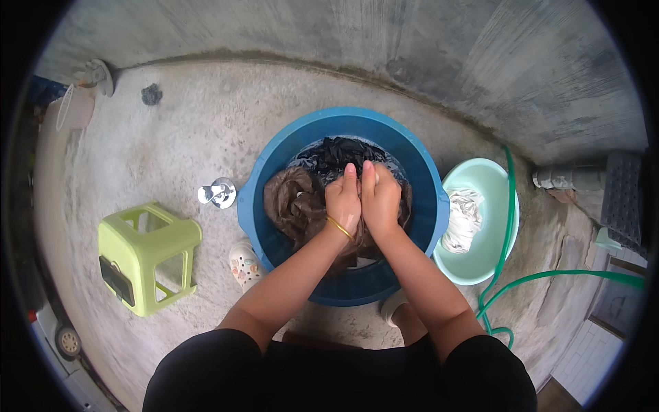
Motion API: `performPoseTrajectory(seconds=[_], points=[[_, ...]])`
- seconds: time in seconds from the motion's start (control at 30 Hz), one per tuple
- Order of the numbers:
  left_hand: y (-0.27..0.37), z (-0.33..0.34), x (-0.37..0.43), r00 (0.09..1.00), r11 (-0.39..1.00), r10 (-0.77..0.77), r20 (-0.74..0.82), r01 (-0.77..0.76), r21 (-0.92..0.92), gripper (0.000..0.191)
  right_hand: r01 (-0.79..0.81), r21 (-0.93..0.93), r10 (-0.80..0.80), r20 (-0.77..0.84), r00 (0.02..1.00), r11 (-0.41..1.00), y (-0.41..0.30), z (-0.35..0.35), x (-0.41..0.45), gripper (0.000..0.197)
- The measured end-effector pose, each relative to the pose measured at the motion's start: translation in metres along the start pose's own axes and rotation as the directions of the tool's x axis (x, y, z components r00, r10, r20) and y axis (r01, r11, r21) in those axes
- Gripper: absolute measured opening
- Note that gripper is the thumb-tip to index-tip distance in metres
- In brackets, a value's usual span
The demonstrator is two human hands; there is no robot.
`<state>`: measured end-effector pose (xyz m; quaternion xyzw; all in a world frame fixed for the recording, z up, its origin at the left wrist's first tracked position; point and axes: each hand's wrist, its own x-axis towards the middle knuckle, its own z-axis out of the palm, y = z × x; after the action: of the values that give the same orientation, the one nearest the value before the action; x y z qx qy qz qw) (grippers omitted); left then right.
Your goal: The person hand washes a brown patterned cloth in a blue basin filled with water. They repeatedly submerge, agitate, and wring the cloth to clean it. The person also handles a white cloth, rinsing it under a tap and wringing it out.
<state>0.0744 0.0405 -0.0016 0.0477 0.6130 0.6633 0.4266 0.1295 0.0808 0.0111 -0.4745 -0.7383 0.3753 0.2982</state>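
A large blue plastic tub (350, 114) stands before me, holding wet laundry and sudsy water. My left hand (344, 203), with a gold bangle (340, 228) at the wrist, is closed in a fist over a brown garment (296, 198). Pressed close beside it, my right hand (381, 198) also grips the brown cloth, both thumbs pointing away from me. The folds inside the fists are mostly hidden. A small white thing shows by the right fingers, too small to name. Beyond the hands, a black garment (342, 152) lies in the water.
A mint-green basin (489, 265) with white cloth (463, 221) touches the tub's right side, a green hose (509, 206) crossing it. Left are a shiny metal object (222, 193) and a light-green plastic stool (175, 226) bearing a dark, phone-like object (117, 280). A concrete wall (309, 31) rises beyond.
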Motion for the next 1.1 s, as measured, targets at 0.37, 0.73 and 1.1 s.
performPoseTrajectory(seconds=[0.37, 0.73, 1.1], points=[[0.022, -0.006, 0.004, 0.994, 0.993, -0.04, 0.102, 0.051, -0.104, 0.047, 0.11, 0.225, -0.114, 0.005, 0.993, 0.968, -0.02, -0.004, -0.02, 0.036], [0.034, -0.005, 0.012, 0.983, 0.989, 0.146, 0.113, -0.146, -0.008, 0.048, -0.098, 0.384, -0.11, 0.485, 0.868, 0.918, 0.02, -0.034, 0.024, 0.035], [0.03, -0.039, 0.029, 0.8, 0.728, 0.038, 0.599, -0.433, 0.531, 0.043, -0.342, 0.851, 0.203, 0.282, 0.938, 0.4, 0.039, -0.041, 0.04, 0.005]])
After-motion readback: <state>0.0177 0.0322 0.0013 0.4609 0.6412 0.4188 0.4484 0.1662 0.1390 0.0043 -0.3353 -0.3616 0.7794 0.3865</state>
